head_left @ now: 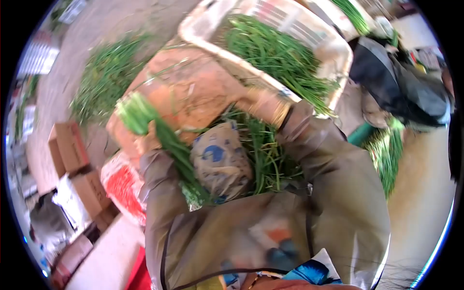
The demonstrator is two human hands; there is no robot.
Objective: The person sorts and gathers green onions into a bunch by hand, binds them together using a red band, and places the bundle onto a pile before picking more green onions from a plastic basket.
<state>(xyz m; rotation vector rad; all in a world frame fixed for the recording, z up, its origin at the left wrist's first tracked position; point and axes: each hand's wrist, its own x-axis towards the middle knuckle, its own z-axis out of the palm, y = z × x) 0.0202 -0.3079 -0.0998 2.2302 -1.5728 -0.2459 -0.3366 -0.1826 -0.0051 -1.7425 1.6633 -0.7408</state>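
My left hand point(149, 139) is closed around a bunch of garlic chives point(166, 135), whose pale, even ends point to the upper left while the leaves trail down toward my lap. Beneath the bunch lies an orange-brown board or sheet point(193, 82) with wet bits on it. My right hand point(251, 102) is smeared by motion over the right edge of that board, so its fingers cannot be made out. Between my arms is a wrapped bundle point(222, 162) with blue marks, and loose chives point(263, 145) lie to its right.
A white slatted crate point(345, 63) holding more chives stands beyond my right hand. A chive pile point(106, 77) lies on the floor at upper left. Cardboard boxes point(70, 147) and a red-and-white bag point(123, 186) are at left. Another person in dark clothing point(401, 84) is at right.
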